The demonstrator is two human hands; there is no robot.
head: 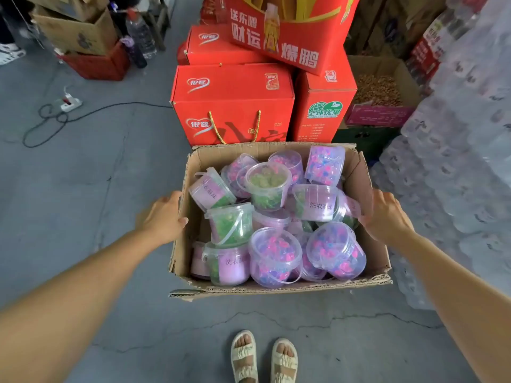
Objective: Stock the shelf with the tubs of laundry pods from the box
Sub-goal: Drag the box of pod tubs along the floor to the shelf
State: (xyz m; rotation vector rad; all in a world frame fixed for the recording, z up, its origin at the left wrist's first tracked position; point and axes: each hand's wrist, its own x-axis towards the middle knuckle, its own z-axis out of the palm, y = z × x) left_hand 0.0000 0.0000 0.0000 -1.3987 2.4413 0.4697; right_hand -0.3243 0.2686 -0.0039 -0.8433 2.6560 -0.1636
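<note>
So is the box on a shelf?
No, the cardboard box sits on the grey concrete floor, each hand gripping a side.

1. 银鹭 printed white on the red carton [233, 106] behind the box.
2. 全球优果 on the green globe badge of the right-hand red carton [323, 106].
3. 送东鹏 财运 on the topmost red carton [279, 31].
4. 洗衣 legible on a purple tub label [318, 207].

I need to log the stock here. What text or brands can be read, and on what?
"银鹭": red carton behind the cardboard box.
"送东鹏 财运爆鹏": tilted top red carton.
"全球优果": right red carton; smaller print below unreadable.
"洗衣凝珠": tub label; other tub labels partly hidden.
</note>
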